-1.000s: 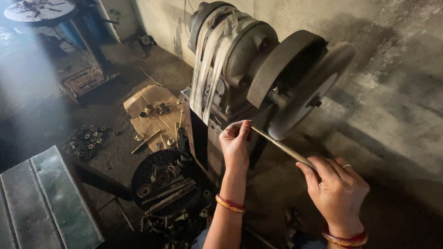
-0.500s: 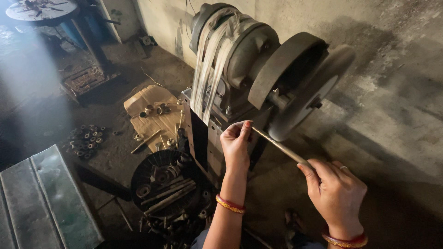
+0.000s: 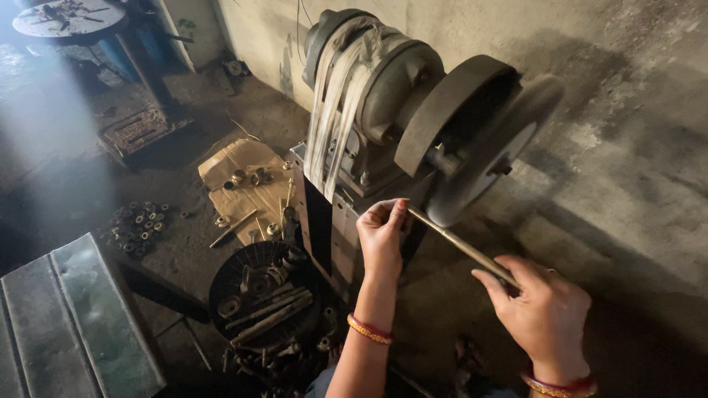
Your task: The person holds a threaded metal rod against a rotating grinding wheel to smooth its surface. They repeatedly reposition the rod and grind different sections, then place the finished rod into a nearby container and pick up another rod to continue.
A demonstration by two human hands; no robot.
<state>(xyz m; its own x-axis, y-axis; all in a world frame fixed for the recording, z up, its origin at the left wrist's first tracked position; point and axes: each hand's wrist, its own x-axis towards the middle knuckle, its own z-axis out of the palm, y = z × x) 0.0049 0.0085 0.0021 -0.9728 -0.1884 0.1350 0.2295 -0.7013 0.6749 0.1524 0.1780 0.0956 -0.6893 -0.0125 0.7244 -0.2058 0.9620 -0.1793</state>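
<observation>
A thin metal rod (image 3: 461,246) runs between my two hands, just under the grey wheel (image 3: 493,155) of a belt-driven grinding machine (image 3: 383,96). My left hand (image 3: 382,234) pinches the rod's far end close to the wheel's lower rim. My right hand (image 3: 542,313) grips the near end, fingers curled around it. Both wrists wear red and gold bangles. Whether the rod touches the wheel is hard to tell.
A dark round tray (image 3: 254,298) of rods and metal parts lies on the floor at my left. Beyond it, cardboard (image 3: 247,180) with small fittings, a pile of rings (image 3: 136,221), a metal sheet (image 3: 66,324) lower left, and a concrete wall (image 3: 627,110) on the right.
Both hands keep hold of the rod; the right hand has shifted slightly along it. The view has barely moved.
</observation>
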